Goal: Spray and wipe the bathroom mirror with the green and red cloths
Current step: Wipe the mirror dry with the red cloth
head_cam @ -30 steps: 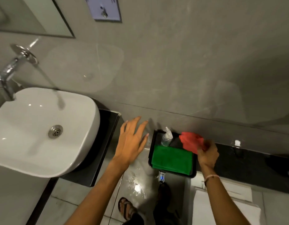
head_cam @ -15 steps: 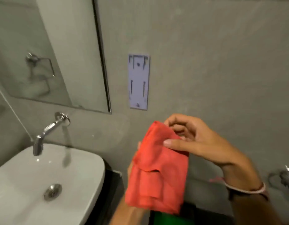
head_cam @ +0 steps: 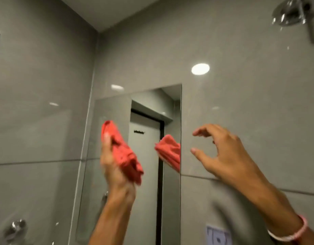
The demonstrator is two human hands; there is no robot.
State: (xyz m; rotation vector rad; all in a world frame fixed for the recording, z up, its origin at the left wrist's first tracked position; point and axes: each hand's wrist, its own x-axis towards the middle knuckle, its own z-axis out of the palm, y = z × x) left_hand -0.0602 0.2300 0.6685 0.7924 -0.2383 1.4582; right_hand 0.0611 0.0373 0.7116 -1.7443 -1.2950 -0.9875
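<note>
Head-camera view, tilted up at a grey-tiled bathroom wall: a person raises both bare arms toward the tall, narrow mirror set in the corner. The left hand is clenched around a crumpled red cloth, held up in front of the mirror's left half; whether the cloth touches the glass cannot be told through the motion blur. A second patch of red near the mirror's right edge is the cloth's reflection. The right hand hangs empty just right of the mirror, in front of the wall tiles, thumb and fingers spread in a loose curl around nothing. A pink band circles the right wrist. The glass reflects a dark-framed doorway and a pale door with a row of hooks. A round shower head gleams at top right, and a bright spot of light shines on the tiles above the mirror. A chrome fitting sits at lower left, and a pale purple plate is fixed to the wall below the right forearm.
</note>
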